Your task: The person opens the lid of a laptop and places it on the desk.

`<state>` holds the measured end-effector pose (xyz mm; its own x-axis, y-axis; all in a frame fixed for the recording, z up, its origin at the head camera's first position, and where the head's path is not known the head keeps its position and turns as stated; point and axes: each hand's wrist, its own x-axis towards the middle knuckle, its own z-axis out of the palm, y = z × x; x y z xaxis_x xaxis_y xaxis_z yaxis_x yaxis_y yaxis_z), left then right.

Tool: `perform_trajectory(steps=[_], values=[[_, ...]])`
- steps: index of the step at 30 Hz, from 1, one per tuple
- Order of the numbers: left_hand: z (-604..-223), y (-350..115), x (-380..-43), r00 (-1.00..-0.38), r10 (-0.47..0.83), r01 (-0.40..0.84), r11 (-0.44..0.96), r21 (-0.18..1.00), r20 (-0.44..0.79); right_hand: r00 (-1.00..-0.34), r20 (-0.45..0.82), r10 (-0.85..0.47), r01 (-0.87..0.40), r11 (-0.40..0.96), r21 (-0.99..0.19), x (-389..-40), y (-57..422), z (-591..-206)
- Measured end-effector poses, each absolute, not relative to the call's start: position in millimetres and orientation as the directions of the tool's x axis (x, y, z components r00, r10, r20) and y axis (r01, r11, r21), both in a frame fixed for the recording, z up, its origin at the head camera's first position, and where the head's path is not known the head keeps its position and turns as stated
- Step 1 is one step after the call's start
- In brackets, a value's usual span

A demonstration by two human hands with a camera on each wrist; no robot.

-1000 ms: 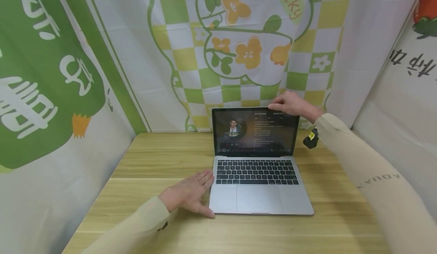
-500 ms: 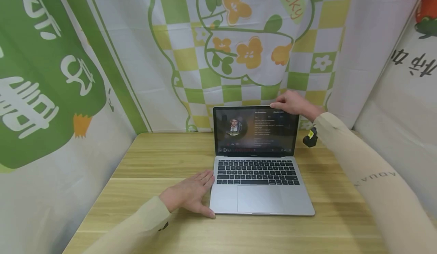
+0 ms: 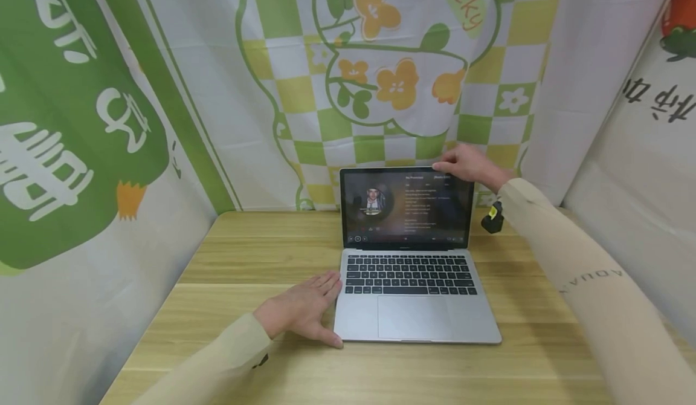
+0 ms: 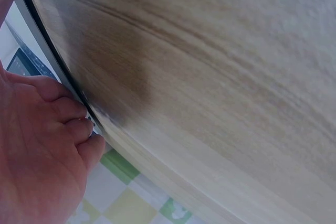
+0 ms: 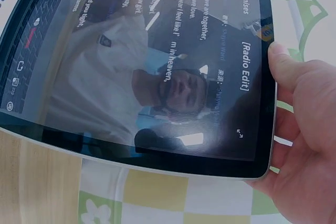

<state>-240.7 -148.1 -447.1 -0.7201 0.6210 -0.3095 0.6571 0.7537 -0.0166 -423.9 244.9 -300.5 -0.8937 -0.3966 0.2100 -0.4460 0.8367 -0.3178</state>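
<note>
An open silver laptop [image 3: 410, 317] sits on the wooden table, its lit screen [image 3: 405, 208] showing a music player with a round portrait and lyrics. At the lid's upper right edge, my right hand [image 3: 470, 164] pinches the rim. In the right wrist view the thumb [image 5: 278, 59] lies at the front of the rim while the other fingers pass behind the lid. My left hand [image 3: 301, 309] rests on the table against the laptop base's left side, fingers extended and thumb near the front left corner. The left wrist view shows its fingertips [image 4: 94, 148] right at the base's edge.
Bare wooden table [image 3: 244, 248] extends left of the laptop and in front of it. A checkered, flower-printed curtain [image 3: 304, 109] hangs close behind the lid. Printed cloth walls stand at left and right. A black wrist device [image 3: 492, 217] hangs beneath the right sleeve.
The laptop lid has tilted back slightly, its top edge rising a little in the head view. My right hand has moved with it; the left hand stays in place.
</note>
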Motion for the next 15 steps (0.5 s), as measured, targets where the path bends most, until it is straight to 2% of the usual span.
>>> perform_trajectory(steps=[15], values=[[-447.3,-148.4,-240.9,-0.717,0.623,0.660,0.751,-0.016,-0.313,-0.921,0.190,-0.341,-0.390,0.834,-0.390,-431.6,253.1,-307.3]])
